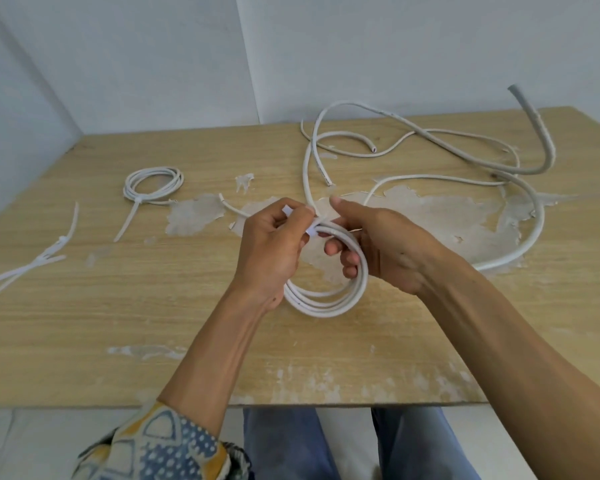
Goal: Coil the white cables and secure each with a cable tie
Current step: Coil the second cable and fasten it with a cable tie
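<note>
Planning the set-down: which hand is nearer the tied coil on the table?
Left. The left hand is right of the tied coil, closer to the person; the right hand is farther right still. Both grip the unfinished coil.

We identify the location as a plain room serving as a makeshift work station; whether it belongs to a home or a workshop cannot be determined. Bare white walls [395,46] meet in a corner at 11 o'clock. A wood-grain table [84,341] fills the view, its surface layer peeled into pale patches [447,220] toward 3 o'clock. Loose white cables [306,168] lie at 1 o'clock, a tied coil [128,192] at 10 o'clock, cable ties [25,270] at 9 o'clock.
</note>
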